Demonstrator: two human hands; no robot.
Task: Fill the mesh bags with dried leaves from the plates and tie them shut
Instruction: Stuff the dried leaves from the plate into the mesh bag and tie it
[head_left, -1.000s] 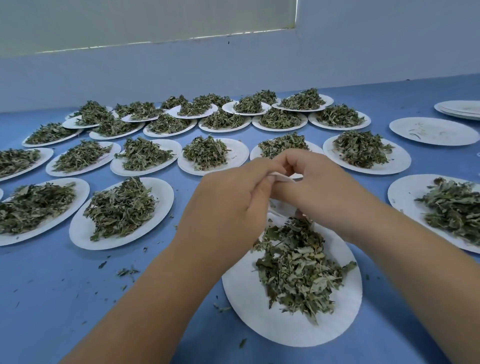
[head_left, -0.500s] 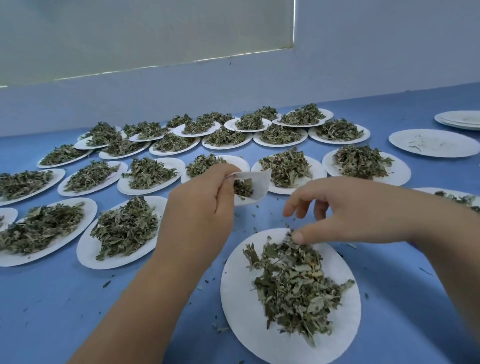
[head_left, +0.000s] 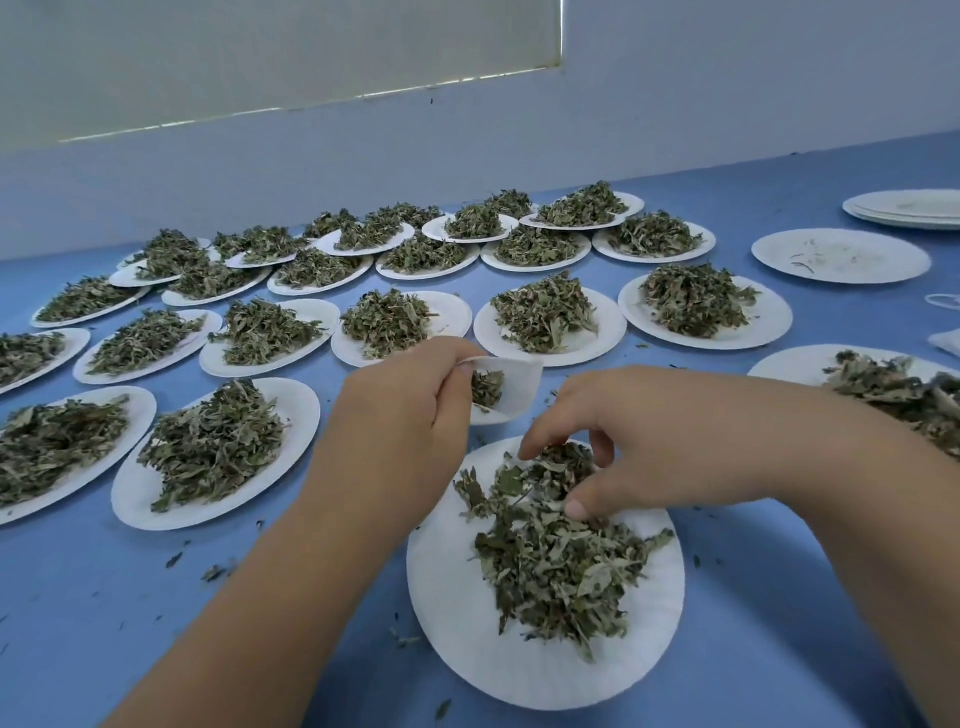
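My left hand (head_left: 400, 415) pinches the rim of a small white mesh bag (head_left: 511, 387), which hangs open above the table with some dried leaves inside. Just below it lies a white paper plate (head_left: 467, 634) with a heap of dried leaves (head_left: 550, 545). My right hand (head_left: 639, 441) reaches down onto the far end of that heap, fingers and thumb curled round a pinch of leaves.
Many white plates heaped with dried leaves (head_left: 218, 447) cover the blue table (head_left: 104, 597) to the left and behind. A near-empty plate (head_left: 841, 257) and a stack of empty plates (head_left: 914, 208) sit far right. More white bags (head_left: 948, 343) lie at the right edge. Leaf crumbs dot the table.
My hands, together at the bag's mouth a second ago, have parted. The left keeps the bag; the right has dropped onto the leaf heap and closed its fingers into it.
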